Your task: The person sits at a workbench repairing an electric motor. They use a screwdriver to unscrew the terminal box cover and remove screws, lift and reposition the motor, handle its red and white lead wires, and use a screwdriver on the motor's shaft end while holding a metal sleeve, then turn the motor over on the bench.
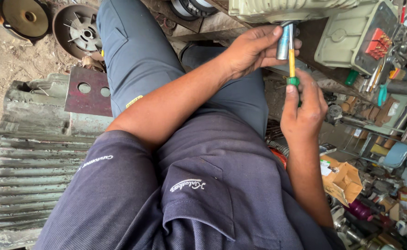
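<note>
The person sits and looks down at two busy hands. The left hand (252, 50) is wrapped around a shiny metal shaft (283, 42) that sticks out of a pale green electric motor (296, 9). The fingers are curled shut on the shaft, with the thumb on top.

The right hand (303, 109) is closed around the green handle of a screwdriver (292, 62). The yellow part of the screwdriver runs straight up from this hand, and its top lies right beside the shaft, touching it or almost touching it (the very tip is too small to see).

So the shaft and the screwdriver both point the same way, up and down in the picture, side by side. The left hand is right on the shaft. The right hand is lower, nearer the person's body, and meets the shaft only through the tool.

Beside the motor is a pale green terminal box (351, 41) with red parts inside. On the person's right are shelves full of tools (379, 88) and a small cardboard box (340, 178). To the left is an old ribbed motor casing (27, 171), and a round fan part (80, 30) lies on the dirt floor.
</note>
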The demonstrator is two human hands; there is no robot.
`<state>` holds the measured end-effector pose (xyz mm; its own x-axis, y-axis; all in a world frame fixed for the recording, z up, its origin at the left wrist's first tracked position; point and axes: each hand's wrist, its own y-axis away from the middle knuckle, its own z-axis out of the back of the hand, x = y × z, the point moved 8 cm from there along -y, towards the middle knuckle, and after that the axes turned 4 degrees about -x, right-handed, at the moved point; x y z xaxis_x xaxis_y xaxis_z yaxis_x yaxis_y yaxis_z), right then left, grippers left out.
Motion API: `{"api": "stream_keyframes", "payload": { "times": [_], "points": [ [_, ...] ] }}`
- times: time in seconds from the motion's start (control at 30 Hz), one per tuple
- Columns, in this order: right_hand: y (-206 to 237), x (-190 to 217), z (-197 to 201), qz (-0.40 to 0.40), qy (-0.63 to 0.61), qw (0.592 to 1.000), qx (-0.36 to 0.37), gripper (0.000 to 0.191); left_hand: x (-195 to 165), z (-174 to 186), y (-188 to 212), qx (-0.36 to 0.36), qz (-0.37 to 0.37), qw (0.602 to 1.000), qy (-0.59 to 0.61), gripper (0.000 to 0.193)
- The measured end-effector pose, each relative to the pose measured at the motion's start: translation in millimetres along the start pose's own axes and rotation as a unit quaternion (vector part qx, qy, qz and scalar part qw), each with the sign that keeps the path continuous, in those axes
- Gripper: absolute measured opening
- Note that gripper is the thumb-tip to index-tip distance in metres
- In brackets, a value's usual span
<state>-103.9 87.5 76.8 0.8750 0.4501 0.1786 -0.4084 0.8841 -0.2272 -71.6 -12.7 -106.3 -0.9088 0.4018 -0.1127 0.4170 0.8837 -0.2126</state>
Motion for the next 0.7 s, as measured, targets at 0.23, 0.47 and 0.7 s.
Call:
{"api": "stream_keyframes", "payload": {
  "times": [0.23,0.47,0.7],
  "points": [
    [-11,22,3,-0.015,0.074,0.997,0.033,0.029,4,13,-5,-0.102,-0.013,0.989,-0.104,0.051],
    [-16,29,9,-0.031,0.038,0.998,0.029,0.027,-3,-10,6,-0.037,0.042,0.997,-0.045,0.052],
    [-23,30,13,-0.090,0.024,0.994,0.062,0.029,-1,-14,10,-0.014,0.044,0.997,-0.067,0.052]
  ]
}}
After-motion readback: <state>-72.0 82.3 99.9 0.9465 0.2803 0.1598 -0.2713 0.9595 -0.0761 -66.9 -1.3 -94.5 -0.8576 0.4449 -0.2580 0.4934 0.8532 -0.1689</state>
